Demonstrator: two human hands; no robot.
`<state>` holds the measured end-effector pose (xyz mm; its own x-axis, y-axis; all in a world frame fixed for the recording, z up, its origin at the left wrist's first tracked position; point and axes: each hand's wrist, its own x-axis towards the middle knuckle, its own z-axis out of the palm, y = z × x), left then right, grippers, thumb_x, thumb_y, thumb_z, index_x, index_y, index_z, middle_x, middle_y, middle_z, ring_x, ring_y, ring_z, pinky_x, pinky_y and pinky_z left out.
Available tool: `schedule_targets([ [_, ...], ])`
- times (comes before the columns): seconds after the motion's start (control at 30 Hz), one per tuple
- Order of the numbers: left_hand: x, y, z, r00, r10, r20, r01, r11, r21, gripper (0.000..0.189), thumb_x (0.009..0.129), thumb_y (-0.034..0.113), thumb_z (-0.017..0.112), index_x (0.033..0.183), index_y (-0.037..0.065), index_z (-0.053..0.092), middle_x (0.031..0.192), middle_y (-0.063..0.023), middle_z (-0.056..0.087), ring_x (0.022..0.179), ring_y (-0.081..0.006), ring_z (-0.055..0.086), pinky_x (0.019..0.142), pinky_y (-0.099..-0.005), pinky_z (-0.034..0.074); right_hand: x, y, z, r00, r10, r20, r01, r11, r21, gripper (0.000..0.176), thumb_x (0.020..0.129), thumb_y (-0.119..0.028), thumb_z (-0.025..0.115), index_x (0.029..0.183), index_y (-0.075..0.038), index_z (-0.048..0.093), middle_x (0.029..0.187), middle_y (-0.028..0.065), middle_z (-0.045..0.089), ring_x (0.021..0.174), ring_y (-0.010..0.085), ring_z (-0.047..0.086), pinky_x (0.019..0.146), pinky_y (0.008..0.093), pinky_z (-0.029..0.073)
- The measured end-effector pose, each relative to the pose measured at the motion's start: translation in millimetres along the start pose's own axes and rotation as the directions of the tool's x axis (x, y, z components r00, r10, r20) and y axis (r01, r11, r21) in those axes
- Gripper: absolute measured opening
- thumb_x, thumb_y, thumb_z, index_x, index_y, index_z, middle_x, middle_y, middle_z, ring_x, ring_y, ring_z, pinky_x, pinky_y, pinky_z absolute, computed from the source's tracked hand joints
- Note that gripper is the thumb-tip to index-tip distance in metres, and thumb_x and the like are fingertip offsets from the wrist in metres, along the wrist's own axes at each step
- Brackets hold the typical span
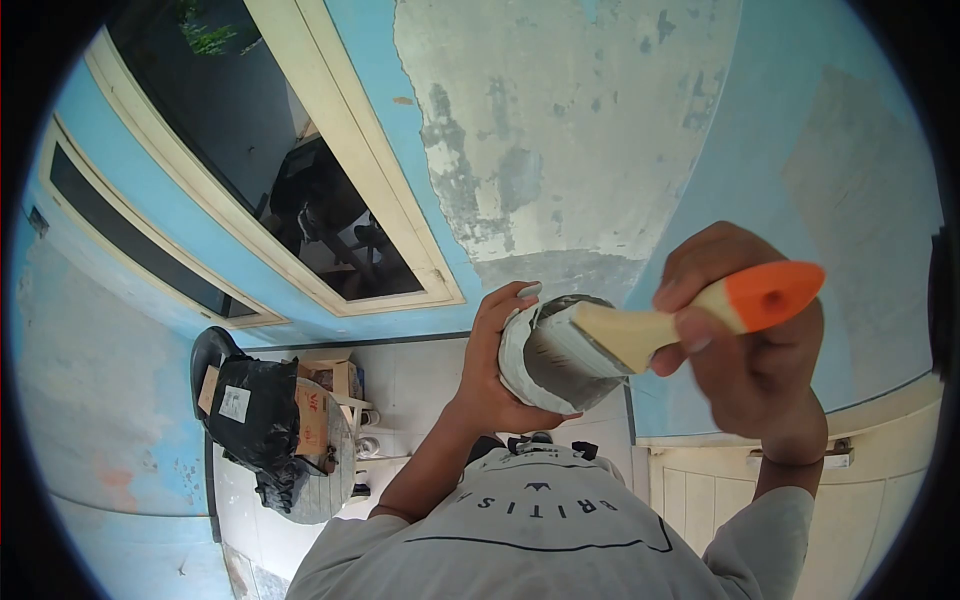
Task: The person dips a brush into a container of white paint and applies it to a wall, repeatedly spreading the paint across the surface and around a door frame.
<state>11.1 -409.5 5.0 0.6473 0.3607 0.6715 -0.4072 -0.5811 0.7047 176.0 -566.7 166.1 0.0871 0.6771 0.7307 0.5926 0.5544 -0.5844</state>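
Note:
My left hand [490, 365] is wrapped round a white paint can [516, 350], tilted so its opening faces right. Grey-white paint coats the can's inner wall. In my right hand [750, 350] is a paintbrush [640, 335] with a pale handle and an orange end, pinched between thumb and fingers. Its bristle end overlaps the can's mouth, with whitish paint on the bristles. Ahead of both hands stands a blue wall with a large scraped, patchy grey-white area [580, 130].
A cream-framed window [400, 240] is set in the wall to the left. At lower left, a round table [325, 495] carries a black plastic-wrapped bundle [255, 410] and a cardboard box [312, 420]. A cream door [710, 490] lies at lower right.

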Motion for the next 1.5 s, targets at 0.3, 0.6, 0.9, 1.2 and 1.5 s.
schedule_targets([
  [0.3, -0.4, -5.8, 2.6, 0.999, -0.005, -0.034, 0.004, 1.000, -0.023, 0.112, 0.049, 0.033, 0.097, 0.141, 0.007, 0.040, 0.138, -0.0221, 0.043, 0.135, -0.0395, 0.040, 0.105, -0.0478, 0.041, 18.2, -9.8, 8.1, 0.995, -0.018, 0.094, 0.036, 0.980, -0.197, 0.010, 0.081, 0.003, 0.065, 0.090, -0.002, 0.062, 0.083, 0.0085, 0.065, 0.067, 0.0172, 0.062, 0.059, 0.0278, 0.048],
  [0.6, 0.1, -1.4, -5.6, 1.000, -0.022, -0.017, 0.022, 0.999, 0.043, 0.115, 0.050, 0.031, 0.097, 0.143, 0.003, 0.036, 0.140, -0.0197, 0.042, 0.133, -0.0350, 0.045, 0.106, -0.0457, 0.041, 27.9, 0.9, 8.1, 0.965, 0.084, 0.249, -0.024, 0.971, -0.236, 0.009, 0.083, 0.001, 0.067, 0.090, -0.001, 0.062, 0.082, 0.0081, 0.064, 0.062, 0.0119, 0.063, 0.054, 0.0232, 0.048],
  [0.9, 0.1, -9.3, -4.0, 0.974, -0.150, -0.170, 0.098, 0.954, -0.283, 0.108, 0.061, 0.027, 0.095, 0.145, 0.003, 0.032, 0.136, -0.0140, 0.045, 0.131, -0.0259, 0.046, 0.107, -0.0406, 0.040, 13.1, 44.3, -13.3, 0.860, 0.447, -0.246, -0.274, 0.811, 0.517, 0.027, 0.103, -0.024, 0.051, 0.102, 0.002, 0.060, 0.089, 0.0119, 0.065, 0.061, 0.0128, 0.066, 0.050, 0.0236, 0.056],
  [1.2, 11.1, -29.3, -22.1, 0.976, -0.150, -0.157, 0.104, 0.957, -0.270, 0.105, 0.064, 0.025, 0.093, 0.146, 0.002, 0.031, 0.135, -0.0130, 0.047, 0.127, -0.0237, 0.049, 0.106, -0.0386, 0.040, -16.4, 122.8, 29.3, 0.648, 0.734, -0.204, -0.090, 0.339, 0.936, 0.022, 0.101, -0.025, 0.055, 0.100, -0.004, 0.061, 0.100, 0.0103, 0.064, 0.065, 0.0107, 0.066, 0.062, 0.0202, 0.060],
  [1.5, 9.6, -63.7, -83.6, 0.949, -0.212, -0.231, 0.165, 0.964, -0.210, 0.104, 0.065, 0.026, 0.094, 0.146, 0.002, 0.033, 0.136, -0.0138, 0.048, 0.128, -0.0252, 0.049, 0.107, -0.0401, 0.039, 85.7, 131.1, 37.6, 0.793, 0.426, -0.435, 0.046, 0.671, 0.740, 0.020, 0.101, -0.021, 0.051, 0.103, -0.001, 0.056, 0.105, 0.0106, 0.057, 0.073, 0.0155, 0.069, 0.068, 0.0271, 0.064],
])
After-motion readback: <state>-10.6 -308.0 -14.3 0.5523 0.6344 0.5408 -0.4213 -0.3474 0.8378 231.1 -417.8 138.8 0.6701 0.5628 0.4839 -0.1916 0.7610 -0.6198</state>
